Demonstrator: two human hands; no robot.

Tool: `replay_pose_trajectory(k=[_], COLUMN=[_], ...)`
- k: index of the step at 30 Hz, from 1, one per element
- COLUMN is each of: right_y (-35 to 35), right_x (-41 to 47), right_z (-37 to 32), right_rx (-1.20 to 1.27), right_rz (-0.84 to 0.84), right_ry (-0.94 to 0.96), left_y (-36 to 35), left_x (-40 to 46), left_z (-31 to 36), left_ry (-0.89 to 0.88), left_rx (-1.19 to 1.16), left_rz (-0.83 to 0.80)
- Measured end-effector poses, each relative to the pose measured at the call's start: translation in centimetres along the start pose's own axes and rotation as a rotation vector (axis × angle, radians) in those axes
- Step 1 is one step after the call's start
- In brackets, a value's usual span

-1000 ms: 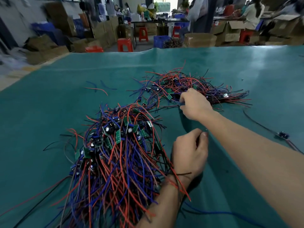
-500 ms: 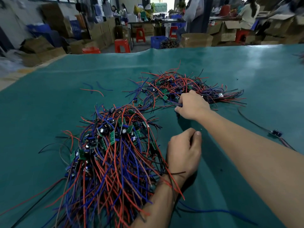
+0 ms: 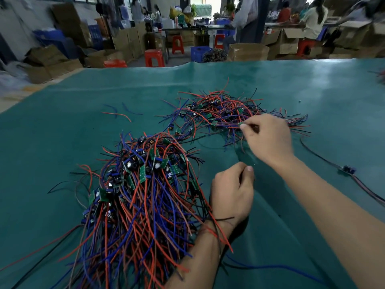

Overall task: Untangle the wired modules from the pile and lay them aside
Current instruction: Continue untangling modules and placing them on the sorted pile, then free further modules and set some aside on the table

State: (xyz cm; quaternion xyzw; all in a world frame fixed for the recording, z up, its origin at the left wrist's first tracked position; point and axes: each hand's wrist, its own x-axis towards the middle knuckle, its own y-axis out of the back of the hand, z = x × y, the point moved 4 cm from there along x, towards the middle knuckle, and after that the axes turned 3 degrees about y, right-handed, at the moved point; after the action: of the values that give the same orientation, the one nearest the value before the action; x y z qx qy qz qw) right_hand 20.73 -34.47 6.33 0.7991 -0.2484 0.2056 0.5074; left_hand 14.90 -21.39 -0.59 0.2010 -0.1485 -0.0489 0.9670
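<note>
Right hand (image 3: 268, 138) pinches module (image 3: 242, 123); left hand (image 3: 231, 192) curled, wires (image 3: 216, 228) draping wrist.

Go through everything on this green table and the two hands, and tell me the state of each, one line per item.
Near pile: heaped, tangled wires and modules.
Far pile: looser, spread flat.
Right hand: at the far pile's edge, pinching a small green module.
Left hand: fingers curled beside the near pile; what it holds is unclear.
Single module: alone on the right, wires stretched out.
Loose wires: lying apart.
</note>
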Motion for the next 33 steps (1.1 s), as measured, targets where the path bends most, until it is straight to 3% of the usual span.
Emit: replay_pose_trajectory(k=[2, 4, 6, 9, 14, 18, 21, 26, 33], right_y=[2.2, 4.5, 5.2, 4.9, 3.6, 5.2, 4.8, 0.8, 0.0], right_x=[-0.7, -1.6, -3.0, -5.0, -6.7, -6.4, -6.5, -7.5, -8.0], right_z=[0.6, 1.2, 1.1, 0.7, 1.4, 2.8, 3.0, 0.9, 1.0], right_rx=[0.176, 0.595, 1.101, 1.462, 1.856, 2.465, 2.290, 1.508, 1.463], right_rz=[0.094, 0.169, 0.084, -0.125, -0.249, -0.491, -0.476, -0.376, -0.266], right_ry=[-0.155, -0.389, -0.634, -0.848, -1.041, -0.842, -0.808, -0.870, -0.854], left_y=[0.0, 0.2, 0.3, 0.5, 0.8, 0.9, 0.5, 0.5, 0.8], left_x=[0.0, -0.1, -0.1, -0.2, -0.2, -0.1, -0.1, -0.2, -0.4], left_z=[-0.1, -0.1, -0.1, 0.1, 0.0, -0.2, -0.3, 0.0, 0.6], left_ry=[0.000, 0.008, 0.027, 0.022, 0.042, 0.047, 0.035, 0.053, 0.011], left_rx=[-0.016, -0.058, -0.102, -0.164, -0.249, -0.255, -0.274, -0.428, -0.329], left_rz=[0.010, 0.036, 0.062, 0.101, 0.214, 0.232, 0.147, 0.096, 0.093])
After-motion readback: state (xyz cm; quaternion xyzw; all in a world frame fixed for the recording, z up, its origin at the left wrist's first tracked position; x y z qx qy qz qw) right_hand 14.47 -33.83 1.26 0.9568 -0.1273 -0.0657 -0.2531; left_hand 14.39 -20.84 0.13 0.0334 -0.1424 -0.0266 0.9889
